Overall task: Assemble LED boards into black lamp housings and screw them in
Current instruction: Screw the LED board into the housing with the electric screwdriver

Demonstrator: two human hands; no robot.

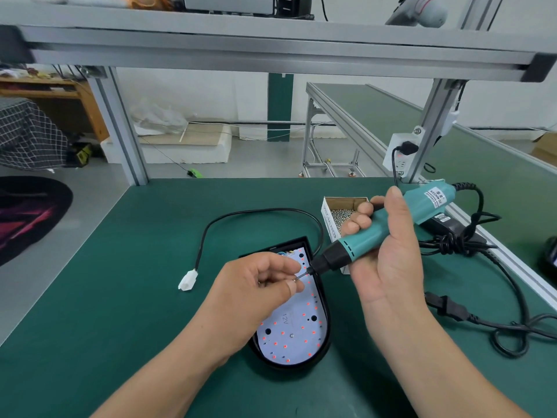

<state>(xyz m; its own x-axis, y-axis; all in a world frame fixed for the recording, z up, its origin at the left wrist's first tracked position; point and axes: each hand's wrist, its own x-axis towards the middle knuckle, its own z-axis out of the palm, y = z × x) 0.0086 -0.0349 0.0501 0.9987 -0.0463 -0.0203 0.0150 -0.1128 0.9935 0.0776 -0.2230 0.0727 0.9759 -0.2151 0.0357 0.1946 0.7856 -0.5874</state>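
My left hand: my left hand (262,285) is over the far half of the lamp. Its fingers are curled, and the thumb and a finger pinch the thin metal bit (301,274) near its tip. Whatever sits at the tip is too small for me to tell.
My right hand: my right hand (385,245) is wrapped tight around the blue-green screwdriver (376,233). It holds it up in the air, tilted down toward my left hand.
Lamp housing: the black lamp housing (327,315) lies flat on the green desk (120,297), right under my left hand and just left of my right hand.
LED board: the white LED board (289,336) sits inside the housing, with red dots and "12V" on it. One small screw (291,335) is in it near the round end.
Wire and plug: a black wire (256,211) loops away from the housing's far end and stops at a white plug (188,280) on the desk, to the left of my left hand.
Screw box: a small open box of screws (334,218) stands just behind the housing, partly hidden by my right hand.
Cords: a bundle of black cords (452,239) lies on the right side of the desk.
In the way: my left hand covers the far part of the board, so I cannot see the holes there.
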